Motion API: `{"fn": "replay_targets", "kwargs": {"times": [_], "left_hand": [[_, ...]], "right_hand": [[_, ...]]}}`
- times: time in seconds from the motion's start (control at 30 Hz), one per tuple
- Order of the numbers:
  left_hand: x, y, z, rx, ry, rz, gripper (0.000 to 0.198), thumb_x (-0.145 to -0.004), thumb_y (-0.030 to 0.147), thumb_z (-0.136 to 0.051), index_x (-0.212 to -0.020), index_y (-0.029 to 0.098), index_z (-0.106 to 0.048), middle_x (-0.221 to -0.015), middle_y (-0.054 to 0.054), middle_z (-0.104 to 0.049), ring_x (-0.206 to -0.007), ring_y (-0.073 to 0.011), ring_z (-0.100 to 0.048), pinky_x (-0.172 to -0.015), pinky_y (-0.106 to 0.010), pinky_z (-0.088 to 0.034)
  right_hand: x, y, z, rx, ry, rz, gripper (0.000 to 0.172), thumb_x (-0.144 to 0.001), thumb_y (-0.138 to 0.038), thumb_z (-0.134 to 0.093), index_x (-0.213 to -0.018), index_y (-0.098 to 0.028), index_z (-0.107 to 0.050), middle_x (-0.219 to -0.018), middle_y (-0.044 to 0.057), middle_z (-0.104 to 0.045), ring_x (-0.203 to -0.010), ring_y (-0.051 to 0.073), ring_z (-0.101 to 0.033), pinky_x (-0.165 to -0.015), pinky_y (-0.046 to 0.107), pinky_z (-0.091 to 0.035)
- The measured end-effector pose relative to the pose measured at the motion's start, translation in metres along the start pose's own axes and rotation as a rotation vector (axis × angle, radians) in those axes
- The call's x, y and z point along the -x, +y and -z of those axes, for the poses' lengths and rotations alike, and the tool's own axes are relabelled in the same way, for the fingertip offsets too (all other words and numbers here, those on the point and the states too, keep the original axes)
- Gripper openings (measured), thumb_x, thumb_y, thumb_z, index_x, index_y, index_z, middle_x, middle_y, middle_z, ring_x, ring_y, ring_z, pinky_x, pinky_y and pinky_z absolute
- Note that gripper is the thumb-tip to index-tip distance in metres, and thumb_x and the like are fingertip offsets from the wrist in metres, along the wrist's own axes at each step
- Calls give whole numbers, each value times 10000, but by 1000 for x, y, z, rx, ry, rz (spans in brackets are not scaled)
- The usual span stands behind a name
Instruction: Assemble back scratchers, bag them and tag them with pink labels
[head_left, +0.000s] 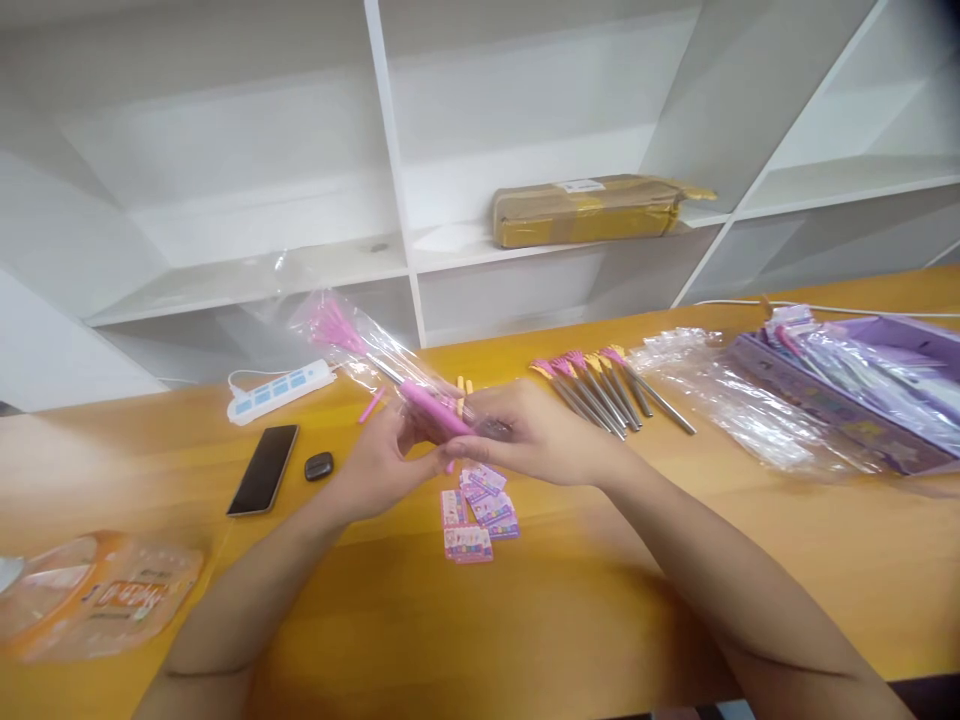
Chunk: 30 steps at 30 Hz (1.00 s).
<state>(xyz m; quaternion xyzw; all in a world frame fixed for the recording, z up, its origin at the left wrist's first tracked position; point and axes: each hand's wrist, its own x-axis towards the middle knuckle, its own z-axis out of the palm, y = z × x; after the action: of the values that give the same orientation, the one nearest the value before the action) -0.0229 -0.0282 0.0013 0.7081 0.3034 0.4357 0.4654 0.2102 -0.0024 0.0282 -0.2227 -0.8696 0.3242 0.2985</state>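
Note:
Both my hands hold a pink back scratcher [339, 328] inside a clear plastic bag [390, 352], tilted with its claw head up and to the left. My left hand [386, 455] is closed around the pink handle from below. At the handle's lower end, my right hand [525, 430] grips the gathered end of the bag. Below them lie several small printed cards [480, 510] in a loose pile. Behind my hands, yellow handles [465, 385] and a pink one [371, 405] show in part.
Several metal back scratchers [592, 390] with pink and yellow heads lie to the right, beside clear bags [757, 400] and a purple box [832, 425] of wrapped things. A power strip [281, 390], phone [264, 470], black case [319, 466] and orange bag [112, 595] lie left. A taped carton [589, 212] sits on the shelf.

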Motion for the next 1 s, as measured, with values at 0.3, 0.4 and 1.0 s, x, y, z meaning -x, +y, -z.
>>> {"fn": "replay_targets", "kwargs": {"times": [0.3,0.4,1.0], "left_hand": [[1,-2,-1,-11,-2,-51,388,-954,291,-827,-1301,255,-656,-1253,-87,-709,-1014,-171,-738,-898,-308,-661],[0,-2,-2,-12,2,-66,350,-959,293,-814,-1261,249,-645,-1251,-81,-693,-981,-151,-725,-874,-288,-659],[-6,-1,0,126,2,54,254,-950,351,-840,-1104,199,-707,-1003,-62,-783,-918,-192,-768,-825,-317,-647]], "right_hand": [[-2,12,-5,6,6,92,546,-1108,-517,-619,-714,-150,-708,-617,-34,-608,-569,57,-487,-627,242,-359],[-2,13,-5,-11,-2,101,566,-1127,-545,-570,-770,-152,-765,-654,-20,-646,-588,59,-533,-637,235,-385],[0,3,1,124,-44,13,598,-1207,-437,-339,-792,-160,-669,-763,8,-697,-683,88,-572,-745,273,-401]]}}
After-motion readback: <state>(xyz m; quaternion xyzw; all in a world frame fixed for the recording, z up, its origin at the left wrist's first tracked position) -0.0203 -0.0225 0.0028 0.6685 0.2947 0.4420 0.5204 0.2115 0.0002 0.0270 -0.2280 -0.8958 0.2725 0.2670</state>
